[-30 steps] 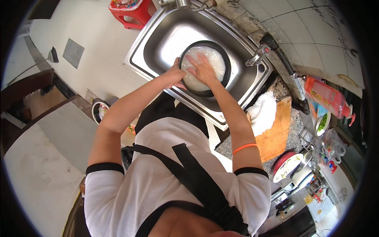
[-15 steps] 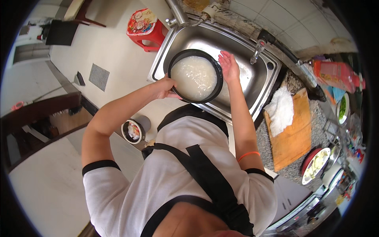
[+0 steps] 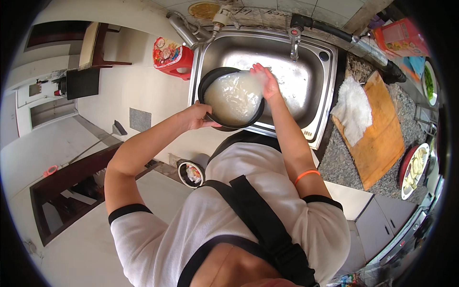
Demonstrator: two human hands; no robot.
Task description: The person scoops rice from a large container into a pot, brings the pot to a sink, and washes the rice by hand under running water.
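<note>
A round black pot (image 3: 203,88) of cloudy, milky water (image 3: 232,98) is held over the left part of the steel sink (image 3: 303,88). My left hand (image 3: 197,117) grips its near-left rim, thumb on top. The pot tips toward the right, and the water reaches the rim there, by my right hand (image 3: 267,85). That hand is open, fingers stretched out and close together, at the pot's right edge; whether it touches the rim I cannot tell. What lies under the cloudy water is hidden.
A faucet (image 3: 295,43) stands at the sink's back. On the right counter, a white cloth (image 3: 354,112) lies on a wooden cutting board (image 3: 377,143), beside a dish of pale sliced food (image 3: 415,172). A red stool (image 3: 174,60) and a waste bin (image 3: 191,174) stand on the left.
The pot has tilted further to the right, and the water has shifted to its right rim. My right hand has moved slightly left, against or near that rim. The view has turned somewhat.
</note>
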